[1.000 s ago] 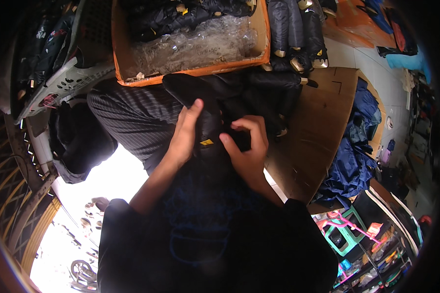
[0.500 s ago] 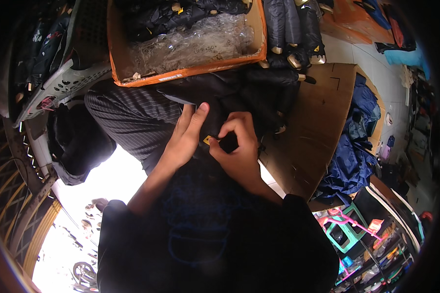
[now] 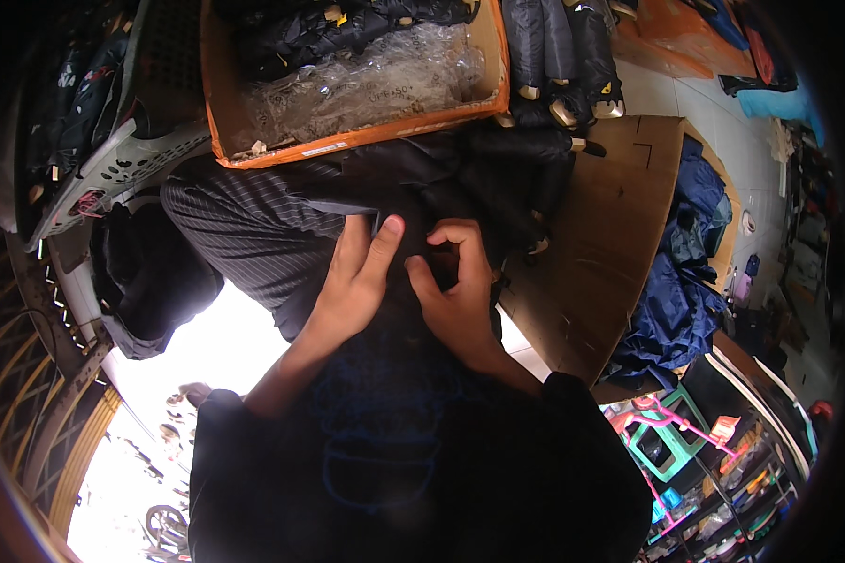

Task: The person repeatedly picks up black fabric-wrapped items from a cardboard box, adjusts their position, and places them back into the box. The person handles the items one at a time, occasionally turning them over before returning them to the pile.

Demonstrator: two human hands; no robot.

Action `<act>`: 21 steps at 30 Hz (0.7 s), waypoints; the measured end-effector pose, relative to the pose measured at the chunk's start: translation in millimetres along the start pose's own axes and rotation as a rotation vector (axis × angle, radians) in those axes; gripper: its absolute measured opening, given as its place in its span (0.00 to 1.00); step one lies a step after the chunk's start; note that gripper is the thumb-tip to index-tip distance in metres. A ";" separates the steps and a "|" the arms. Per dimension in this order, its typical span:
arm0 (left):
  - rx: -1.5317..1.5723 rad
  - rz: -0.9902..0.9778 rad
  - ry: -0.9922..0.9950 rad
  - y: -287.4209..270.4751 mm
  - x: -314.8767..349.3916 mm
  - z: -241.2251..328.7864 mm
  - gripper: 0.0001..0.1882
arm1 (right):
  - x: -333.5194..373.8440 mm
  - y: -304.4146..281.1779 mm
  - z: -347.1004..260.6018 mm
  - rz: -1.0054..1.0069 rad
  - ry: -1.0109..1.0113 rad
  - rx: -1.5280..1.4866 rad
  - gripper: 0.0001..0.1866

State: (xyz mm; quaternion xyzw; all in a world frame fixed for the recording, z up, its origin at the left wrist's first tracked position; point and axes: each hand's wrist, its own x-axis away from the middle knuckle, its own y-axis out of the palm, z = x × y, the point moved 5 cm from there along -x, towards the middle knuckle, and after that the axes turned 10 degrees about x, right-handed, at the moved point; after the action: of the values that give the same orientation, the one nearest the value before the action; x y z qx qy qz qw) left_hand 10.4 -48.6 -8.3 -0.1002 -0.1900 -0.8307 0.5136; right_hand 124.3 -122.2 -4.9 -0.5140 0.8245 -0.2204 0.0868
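Observation:
Loose black cloth (image 3: 399, 192), looking like the canopy of an umbrella, lies across my lap. My left hand (image 3: 352, 286) has its fingers at the cloth's edge, partly hidden, with the thumb upright against a fold of it. Close by on the right is my right hand (image 3: 455, 286); its thumb and bent forefinger stand apart over the dark cloth, and nothing shows between them. More black bundles (image 3: 516, 164), seemingly folded umbrellas with pale ends, rest just beyond the right hand.
A cardboard box (image 3: 347, 143) with orange edges holds dark bundles and clear plastic wrappers (image 3: 376, 80). Further bundles (image 3: 545, 47) lie to its right. A grey perforated crate (image 3: 131, 164) stands left. On the right are a cardboard flap (image 3: 601, 253) and crumpled blue cloth (image 3: 671, 310).
My right thumb and forefinger have parted, and the small yellow tag they pinched has gone from sight. My left hand has shifted slightly down, still at the cloth.

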 end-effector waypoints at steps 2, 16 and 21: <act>0.023 0.033 -0.011 -1.9 1.3 -3.3 0.23 | 0.6 -0.9 -1.9 -0.020 0.004 -0.035 0.20; -0.012 0.045 0.107 4.6 12.7 -11.5 0.18 | 6.0 -0.8 -3.9 0.060 -0.054 0.140 0.18; 0.075 0.087 -0.018 -4.5 9.7 -20.1 0.20 | 4.0 -2.5 -4.4 -0.080 -0.032 -0.004 0.20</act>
State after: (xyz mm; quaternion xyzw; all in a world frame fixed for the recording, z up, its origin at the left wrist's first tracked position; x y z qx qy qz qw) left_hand 2.5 -63.1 -24.0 -0.0964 -0.2210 -0.7989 0.5511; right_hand 122.9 -125.4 0.5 -0.5501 0.8023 -0.2136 0.0899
